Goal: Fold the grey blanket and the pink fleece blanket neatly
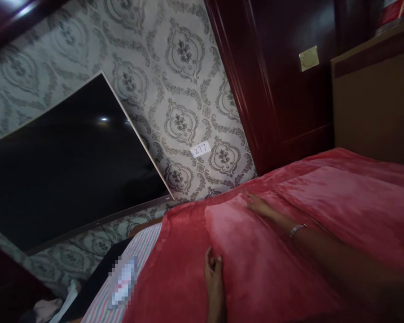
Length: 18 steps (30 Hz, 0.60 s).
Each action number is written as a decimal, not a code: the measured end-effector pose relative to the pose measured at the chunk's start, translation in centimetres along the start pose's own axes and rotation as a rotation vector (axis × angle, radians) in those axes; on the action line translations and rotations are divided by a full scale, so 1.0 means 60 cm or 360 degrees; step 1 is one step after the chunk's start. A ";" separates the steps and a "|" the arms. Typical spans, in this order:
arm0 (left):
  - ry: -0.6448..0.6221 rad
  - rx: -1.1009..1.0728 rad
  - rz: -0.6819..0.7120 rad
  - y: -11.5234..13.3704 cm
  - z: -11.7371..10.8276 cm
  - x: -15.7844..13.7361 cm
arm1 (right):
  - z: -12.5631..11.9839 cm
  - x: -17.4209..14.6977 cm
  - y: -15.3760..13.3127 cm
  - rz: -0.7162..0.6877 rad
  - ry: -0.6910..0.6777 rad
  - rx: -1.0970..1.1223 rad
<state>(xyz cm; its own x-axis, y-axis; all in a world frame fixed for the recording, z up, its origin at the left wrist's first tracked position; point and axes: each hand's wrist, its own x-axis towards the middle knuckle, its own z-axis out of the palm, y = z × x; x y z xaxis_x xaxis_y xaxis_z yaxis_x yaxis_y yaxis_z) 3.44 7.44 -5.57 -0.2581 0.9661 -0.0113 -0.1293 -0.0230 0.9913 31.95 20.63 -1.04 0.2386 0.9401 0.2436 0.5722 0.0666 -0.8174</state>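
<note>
A red and pink plush blanket (185, 251) lies in folded layers over the bed, the paler pink side showing on its folded-over parts. My left hand (214, 278) is at the near left edge of a pink fold, with thumb and index finger apart and a gap between them. Farther back, my right hand (260, 206) rests on the blanket by the fold's far corner. Its fingers stretch forward over the cloth, and the wrist bears a silver bracelet (296, 230).
A striped sheet (144, 242) shows at the left, with a blurred-out item (123, 281) on it. Beyond stands a large black television screen (74, 166) against patterned wallpaper (182, 89). A dark red wooden panel (289, 103) and a cardboard box (373, 107) border the bed's far right.
</note>
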 end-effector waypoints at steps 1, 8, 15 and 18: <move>-0.0003 -0.0011 -0.0006 -0.001 0.000 0.001 | 0.007 0.009 -0.002 0.0002 -0.0013 0.0005; -0.0071 0.0038 -0.0008 -0.007 -0.012 0.000 | 0.021 0.005 0.023 0.0101 0.0128 -0.0039; -0.0046 0.0001 0.0001 -0.017 -0.010 0.002 | 0.003 0.006 0.039 0.0198 0.0110 -0.0046; -0.0051 0.0004 0.0000 -0.015 -0.011 0.001 | -0.005 0.006 0.033 0.0163 0.0064 -0.0005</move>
<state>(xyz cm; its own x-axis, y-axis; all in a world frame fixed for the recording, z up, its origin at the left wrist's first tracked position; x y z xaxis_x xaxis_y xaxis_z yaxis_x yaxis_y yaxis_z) 2.93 7.33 -6.55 -0.2271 0.9738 -0.0071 -0.1267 -0.0223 0.9917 33.38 20.97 -2.41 0.3270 0.9278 0.1796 0.5459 -0.0303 -0.8373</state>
